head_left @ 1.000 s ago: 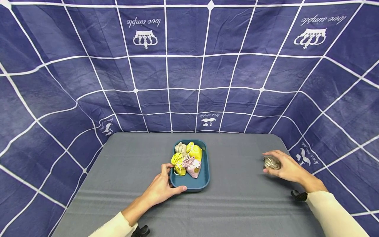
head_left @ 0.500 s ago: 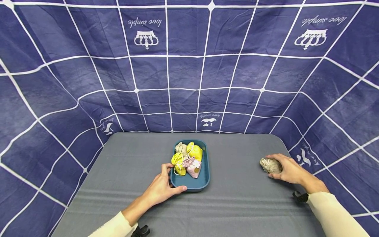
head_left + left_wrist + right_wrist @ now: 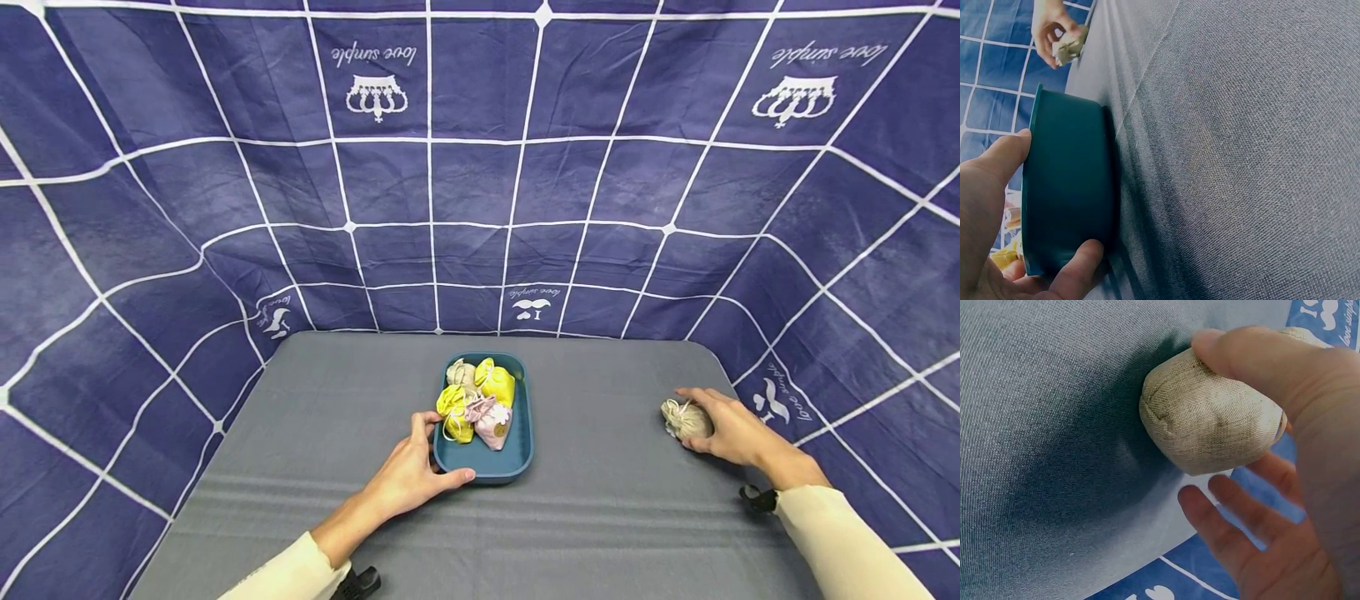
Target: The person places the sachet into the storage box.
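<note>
My left hand holds the near left corner of a blue-green plastic bin, thumb at the front rim and fingers along the left side. In the bin lie a beige pouch, two yellow pouches, one at the back and one at the left, and a pink pouch with a white flower. Far to the right, my right hand grips another beige drawstring pouch, its gathered neck pointing left. The right wrist view shows the thumb on this cloth pouch, close over the table.
A grey cloth covers the table. Blue curtains with white grid lines rise behind it and along both sides. Black straps show by the wrists, below cream sleeves.
The right hand and its pouch have shifted slightly, and the pouch's gathered neck now sticks out to the left of the fingers. The left hand and bin stay in place.
</note>
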{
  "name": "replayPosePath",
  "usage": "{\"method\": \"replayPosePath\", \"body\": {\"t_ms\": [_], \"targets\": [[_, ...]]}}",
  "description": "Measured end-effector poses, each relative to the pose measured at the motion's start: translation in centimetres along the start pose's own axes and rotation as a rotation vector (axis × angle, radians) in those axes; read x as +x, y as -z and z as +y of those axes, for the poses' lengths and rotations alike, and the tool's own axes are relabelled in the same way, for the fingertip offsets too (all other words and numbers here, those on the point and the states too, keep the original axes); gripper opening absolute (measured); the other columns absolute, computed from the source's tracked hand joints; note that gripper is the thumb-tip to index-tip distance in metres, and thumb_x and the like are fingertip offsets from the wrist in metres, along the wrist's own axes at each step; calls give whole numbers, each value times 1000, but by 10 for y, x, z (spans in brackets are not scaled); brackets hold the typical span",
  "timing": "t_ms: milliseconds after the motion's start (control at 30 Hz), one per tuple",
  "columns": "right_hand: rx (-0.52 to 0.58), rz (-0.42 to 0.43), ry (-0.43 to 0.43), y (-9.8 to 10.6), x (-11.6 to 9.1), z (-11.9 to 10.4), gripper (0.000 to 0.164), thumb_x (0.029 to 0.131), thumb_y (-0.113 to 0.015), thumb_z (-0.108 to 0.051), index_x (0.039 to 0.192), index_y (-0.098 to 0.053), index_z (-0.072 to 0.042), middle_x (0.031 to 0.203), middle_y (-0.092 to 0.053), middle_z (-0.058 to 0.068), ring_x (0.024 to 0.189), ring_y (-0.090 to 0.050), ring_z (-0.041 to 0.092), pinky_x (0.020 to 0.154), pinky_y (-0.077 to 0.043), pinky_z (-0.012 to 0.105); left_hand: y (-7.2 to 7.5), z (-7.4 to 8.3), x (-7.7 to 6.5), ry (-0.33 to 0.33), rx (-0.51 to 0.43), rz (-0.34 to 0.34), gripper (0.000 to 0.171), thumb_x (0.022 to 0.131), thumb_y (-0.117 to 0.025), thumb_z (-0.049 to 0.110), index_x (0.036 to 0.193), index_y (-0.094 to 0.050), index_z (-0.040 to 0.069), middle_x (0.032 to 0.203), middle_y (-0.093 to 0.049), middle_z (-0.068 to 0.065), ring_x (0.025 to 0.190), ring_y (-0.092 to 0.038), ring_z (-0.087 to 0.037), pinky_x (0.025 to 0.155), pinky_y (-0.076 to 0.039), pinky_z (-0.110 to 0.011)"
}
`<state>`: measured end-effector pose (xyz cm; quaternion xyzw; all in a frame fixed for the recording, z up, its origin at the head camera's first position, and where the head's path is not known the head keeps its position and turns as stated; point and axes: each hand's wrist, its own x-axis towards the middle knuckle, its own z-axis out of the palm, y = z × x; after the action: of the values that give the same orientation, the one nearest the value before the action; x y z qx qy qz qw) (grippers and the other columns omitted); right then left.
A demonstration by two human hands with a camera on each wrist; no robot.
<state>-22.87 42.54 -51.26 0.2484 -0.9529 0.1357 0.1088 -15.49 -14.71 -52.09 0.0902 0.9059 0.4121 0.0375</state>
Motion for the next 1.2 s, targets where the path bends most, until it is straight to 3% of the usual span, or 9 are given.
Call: {"method": "replayPosePath", "body": {"t_ms": [200, 600, 1200], "targets": [[11, -19, 53, -3, 0, 0, 87, 70, -110, -16, 148, -71, -7, 124, -83, 12, 107, -79, 28, 88, -64, 47, -1, -2, 0, -18, -5, 6, 104, 85, -105, 48, 157, -42, 8, 153, -73, -17, 78, -66, 1, 85, -58, -27], [-3, -58, -12, -4, 1, -6, 78, 75, -107, -21, 146, -74, -13, 118, -81, 10, 100, -79, 29, 83, -63, 54, -2, -3, -1, -24, 8, 19, 105, 84, -106, 48, 157, -42, 9, 156, -72, -17, 80, -67, 1, 86, -58, -29], [24, 8, -29, -6, 3, -18, 69, 77, -108, -22, 137, -75, -18, 116, -82, 4, 95, -74, 18, 79, -59, 43, -1, -2, -3, -18, -9, 9, 104, 84, -106, 47, 157, -43, 8, 151, -74, -13, 80, -67, 0, 84, -57, -27]]}}
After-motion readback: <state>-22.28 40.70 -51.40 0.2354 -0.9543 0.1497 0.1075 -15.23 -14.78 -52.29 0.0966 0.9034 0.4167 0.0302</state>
